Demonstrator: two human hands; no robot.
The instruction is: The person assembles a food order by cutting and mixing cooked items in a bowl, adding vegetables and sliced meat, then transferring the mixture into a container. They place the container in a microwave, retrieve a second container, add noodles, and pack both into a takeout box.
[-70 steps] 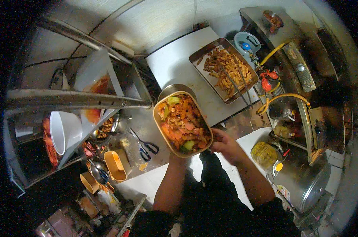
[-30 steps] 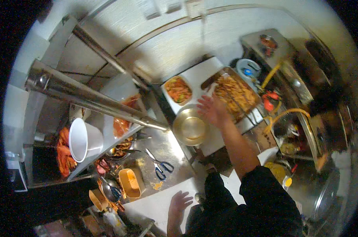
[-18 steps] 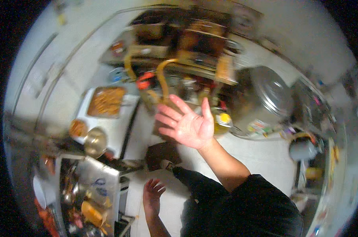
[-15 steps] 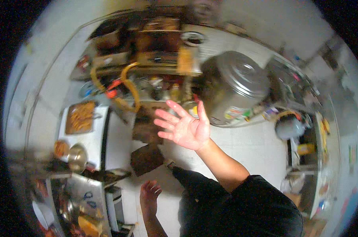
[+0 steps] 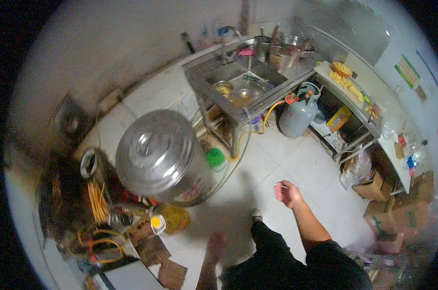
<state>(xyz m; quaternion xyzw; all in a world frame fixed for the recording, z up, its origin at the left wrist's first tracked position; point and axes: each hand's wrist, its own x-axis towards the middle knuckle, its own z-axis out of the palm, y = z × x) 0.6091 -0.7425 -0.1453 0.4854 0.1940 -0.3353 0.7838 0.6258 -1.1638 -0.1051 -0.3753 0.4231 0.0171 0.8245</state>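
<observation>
My right hand hangs over the white tiled floor, its fingers loosely curled and the palm partly showing. I make out nothing held in it. My left hand is low and dark, smeared by motion, so its fingers cannot be read. Neither hand touches anything that I can see. Left of them stands a big lidded steel pot, the large thing closest to my hands. A jug of yellow oil with a yellow cap sits at its foot. My shoe shows on the floor between the hands.
A steel sink with bowls in it stands ahead. Under the counter is a grey gas cylinder with an orange hose. Cut yellow food lies on a long board at right, above cardboard boxes. Flattened cardboard lies at lower left.
The view has swung right, bringing the sink and gas cylinder into fuller view. My right hand has dropped from a raised, spread pose to a loose curl. My left hand is now blurred.
</observation>
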